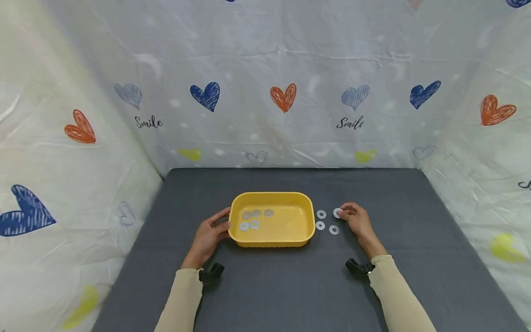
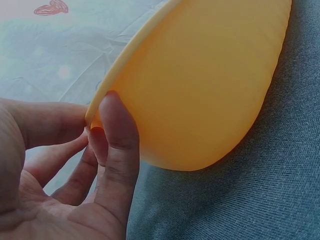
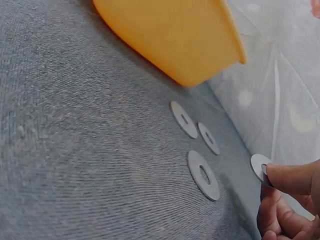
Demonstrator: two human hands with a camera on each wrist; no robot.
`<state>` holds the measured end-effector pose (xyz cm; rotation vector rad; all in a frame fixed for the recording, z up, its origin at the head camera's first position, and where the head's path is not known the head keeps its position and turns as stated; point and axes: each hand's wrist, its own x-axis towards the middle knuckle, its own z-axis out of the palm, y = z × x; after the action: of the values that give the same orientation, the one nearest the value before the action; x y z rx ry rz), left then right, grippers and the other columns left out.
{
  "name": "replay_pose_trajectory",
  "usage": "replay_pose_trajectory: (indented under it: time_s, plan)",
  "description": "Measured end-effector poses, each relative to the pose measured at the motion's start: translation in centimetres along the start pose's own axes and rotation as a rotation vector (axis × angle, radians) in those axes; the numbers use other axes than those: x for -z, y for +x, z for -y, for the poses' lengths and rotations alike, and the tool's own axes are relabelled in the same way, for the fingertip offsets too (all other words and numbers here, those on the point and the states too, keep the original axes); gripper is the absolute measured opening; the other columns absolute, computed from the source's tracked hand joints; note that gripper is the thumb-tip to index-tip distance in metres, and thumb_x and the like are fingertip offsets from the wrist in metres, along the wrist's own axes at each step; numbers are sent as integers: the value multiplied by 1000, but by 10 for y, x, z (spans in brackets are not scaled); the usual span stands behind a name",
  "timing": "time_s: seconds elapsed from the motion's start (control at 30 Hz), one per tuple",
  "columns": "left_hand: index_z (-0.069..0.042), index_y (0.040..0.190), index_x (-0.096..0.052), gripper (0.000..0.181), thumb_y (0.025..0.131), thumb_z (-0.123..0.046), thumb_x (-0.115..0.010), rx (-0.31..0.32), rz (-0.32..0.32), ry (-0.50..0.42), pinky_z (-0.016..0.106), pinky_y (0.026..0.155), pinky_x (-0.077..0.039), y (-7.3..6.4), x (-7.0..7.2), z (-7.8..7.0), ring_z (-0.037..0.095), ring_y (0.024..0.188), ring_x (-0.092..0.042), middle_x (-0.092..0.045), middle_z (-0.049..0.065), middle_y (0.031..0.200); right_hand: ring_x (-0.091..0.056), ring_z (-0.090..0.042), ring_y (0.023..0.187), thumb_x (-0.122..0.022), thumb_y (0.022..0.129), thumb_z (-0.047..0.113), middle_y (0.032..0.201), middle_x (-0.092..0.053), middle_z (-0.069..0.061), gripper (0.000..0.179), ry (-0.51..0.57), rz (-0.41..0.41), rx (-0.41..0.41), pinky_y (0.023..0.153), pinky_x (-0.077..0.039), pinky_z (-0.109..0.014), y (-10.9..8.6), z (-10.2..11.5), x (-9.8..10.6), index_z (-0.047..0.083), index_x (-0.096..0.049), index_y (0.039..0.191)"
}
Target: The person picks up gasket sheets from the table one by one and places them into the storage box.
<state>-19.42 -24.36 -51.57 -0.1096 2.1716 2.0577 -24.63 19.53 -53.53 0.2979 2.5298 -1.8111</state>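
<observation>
A yellow plastic tray (image 1: 286,235) with rounded corners stands on the grey cloth. Several flat metal washers (image 1: 255,224) lie inside it, toward its left half. My left hand (image 1: 209,235) grips the tray's left end; close up, thumb and fingers pinch the rim (image 2: 117,70). To the right of the tray, my right hand (image 1: 357,221) pinches one washer (image 3: 258,165) between thumb and fingers, lifted off the cloth in the right wrist view. Three more washers lie flat between that hand and the tray, the nearest washer (image 3: 203,175) a little apart from the other two.
The dark grey cloth (image 1: 282,290) covers the table. Around its back and sides hangs a white curtain (image 1: 249,55) printed with hearts and the word "Smile". A black strap band (image 1: 211,273) sits on each wrist, over beige sleeves.
</observation>
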Motion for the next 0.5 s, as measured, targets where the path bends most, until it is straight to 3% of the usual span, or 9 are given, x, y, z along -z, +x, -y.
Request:
replay_pose_trajectory:
  time_s: [0.3,0.5]
  plan:
    - [-19,149,-44,55,97,-14,-60,22,1,-7,26,79,-57,-6,-3,6,16,96,-65,-45,5,146,-56,-14,82,-68,93,17,77,-63,12,23,18,14,-24,75,-42,-26,-5,0,4,3,-63,110]
    - [-19,148,-45,55,96,-17,-62,-10,-6,-6,25,78,-56,-3,-4,5,14,92,-65,-45,7,146,-62,-22,88,-67,94,20,83,-65,10,24,88,24,2,74,-49,-31,-10,19,-3,6,-62,113]
